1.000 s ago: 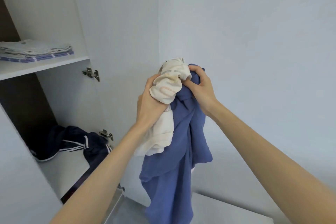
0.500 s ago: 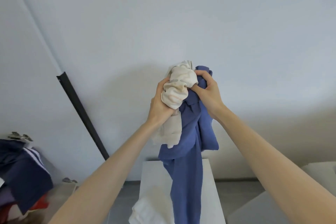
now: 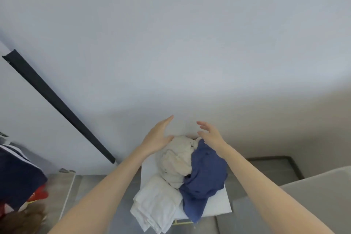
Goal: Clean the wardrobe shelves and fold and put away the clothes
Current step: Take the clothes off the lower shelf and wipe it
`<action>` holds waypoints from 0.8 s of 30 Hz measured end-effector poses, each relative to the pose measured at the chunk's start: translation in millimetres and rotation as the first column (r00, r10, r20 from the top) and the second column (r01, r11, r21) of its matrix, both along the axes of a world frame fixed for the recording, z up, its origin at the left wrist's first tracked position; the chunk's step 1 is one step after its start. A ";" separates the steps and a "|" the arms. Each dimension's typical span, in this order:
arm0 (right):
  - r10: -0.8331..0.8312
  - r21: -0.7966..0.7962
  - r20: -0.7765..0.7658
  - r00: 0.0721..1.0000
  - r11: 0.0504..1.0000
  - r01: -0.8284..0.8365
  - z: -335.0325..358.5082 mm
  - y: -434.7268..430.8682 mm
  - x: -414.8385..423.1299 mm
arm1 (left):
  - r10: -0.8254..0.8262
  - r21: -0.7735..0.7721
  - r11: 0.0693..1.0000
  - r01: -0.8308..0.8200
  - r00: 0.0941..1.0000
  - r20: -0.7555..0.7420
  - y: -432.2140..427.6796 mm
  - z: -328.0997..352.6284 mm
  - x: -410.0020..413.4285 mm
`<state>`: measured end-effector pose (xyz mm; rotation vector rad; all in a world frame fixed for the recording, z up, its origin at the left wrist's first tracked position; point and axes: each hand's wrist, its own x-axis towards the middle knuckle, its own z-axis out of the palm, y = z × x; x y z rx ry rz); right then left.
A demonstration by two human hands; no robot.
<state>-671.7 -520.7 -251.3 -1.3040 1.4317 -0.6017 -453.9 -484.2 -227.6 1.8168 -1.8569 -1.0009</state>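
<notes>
Cream garment (image 3: 176, 159) and blue garment (image 3: 205, 176) lay heaped together on the white stand (image 3: 222, 205), touching. My left hand (image 3: 159, 137) and right hand (image 3: 210, 136) hovered just above, fingers spread, gripping nothing. Judged both soft, light, limp; best pinched at a collar or hem.

Navy garment (image 3: 17, 175) runs off the left edge — red thing (image 3: 39, 194) below it too blurred to identify.
</notes>
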 end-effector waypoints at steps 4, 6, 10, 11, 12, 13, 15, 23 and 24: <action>0.143 -0.172 -0.022 0.990 0.975 -0.144 53.1 11.6 23.2 | 0.111 -0.194 0.976 -0.099 0.993 0.050 25.6 32.2 32.1; 0.215 -0.266 -0.024 0.976 0.940 -0.213 86.2 19.8 43.0 | 0.203 -0.288 0.940 -0.184 0.978 0.038 46.2 51.6 50.7; 0.363 -0.414 -0.021 0.931 0.845 -0.339 141.8 42.5 101.2 | 0.423 -0.391 0.845 -0.364 0.903 0.074 102.3 86.3 101.4; 0.416 -0.432 -0.042 0.909 0.813 -0.392 151.4 48.6 118.9 | 0.473 -0.412 0.821 -0.397 0.875 0.101 117.1 93.3 116.4; 0.471 -0.445 -0.073 0.879 0.774 -0.451 159.2 54.5 137.9 | 0.517 -0.434 0.797 -0.419 0.845 0.134 132.1 100.1 131.7; 0.521 -0.454 -0.111 0.847 0.731 -0.509 165.1 60.4 158.1 | 0.555 -0.457 0.777 -0.433 0.813 0.175 147.0 105.8 147.7; 0.595 -0.471 -0.195 0.780 0.640 -0.607 171.6 72.1 199.5 | 0.627 -0.501 0.734 -0.459 0.742 0.238 175.2 114.2 178.6; 0.798 -0.407 -0.279 0.534 0.405 -0.819 146.4 117.1 398.9 | 0.834 -0.430 0.550 -0.716 0.444 0.327 275.5 73.9 342.2; 0.807 -0.392 -0.286 0.516 0.393 -0.832 137.8 119.2 425.2 | 0.837 -0.394 0.541 -0.743 0.426 0.345 282.9 64.5 364.2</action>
